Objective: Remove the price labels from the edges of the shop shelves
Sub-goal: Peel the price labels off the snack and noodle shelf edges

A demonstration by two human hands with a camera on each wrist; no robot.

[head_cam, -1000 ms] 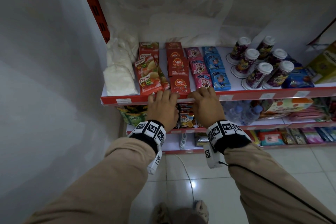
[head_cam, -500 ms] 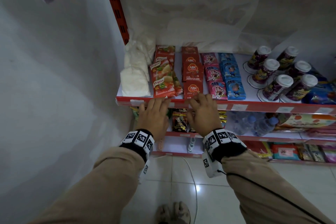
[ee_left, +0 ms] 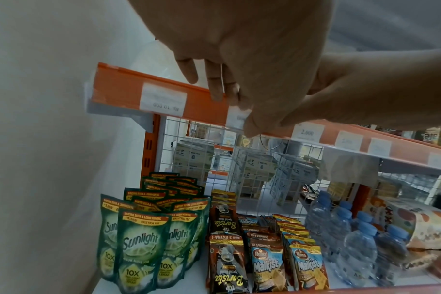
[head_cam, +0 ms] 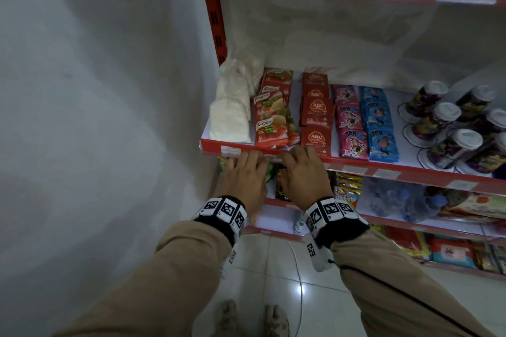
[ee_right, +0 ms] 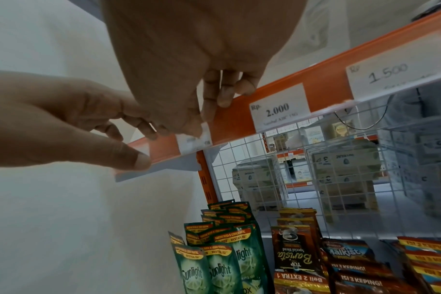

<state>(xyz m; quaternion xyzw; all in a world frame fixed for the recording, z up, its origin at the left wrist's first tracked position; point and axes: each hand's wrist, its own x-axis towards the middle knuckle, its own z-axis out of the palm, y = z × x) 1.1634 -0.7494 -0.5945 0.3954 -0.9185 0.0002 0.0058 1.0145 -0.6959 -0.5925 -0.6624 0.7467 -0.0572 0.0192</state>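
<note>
From the head view, both hands sit side by side on the red front edge of the shelf [head_cam: 410,172], backs up. The left hand [head_cam: 245,179] and right hand [head_cam: 302,176] curl their fingers over the rail, hiding the price label between them. Other labels run rightward along the same edge, long axis following the rail.

In the left wrist view, the left hand [ee_left: 239,59] has fingertips bent onto the rail's top lip, with the thumb at the small white price label [ee_left: 235,117], which sits flat on the edge face, long side level with the shelf. Left of it is a "Rp 10.000" label [ee_left: 164,99].

In the right wrist view, the right hand [ee_right: 189,69] pinches that label [ee_right: 194,141] at its upper corner, fingers curled onto the rail. A "2.000" label [ee_right: 280,107] lies just right.
</note>
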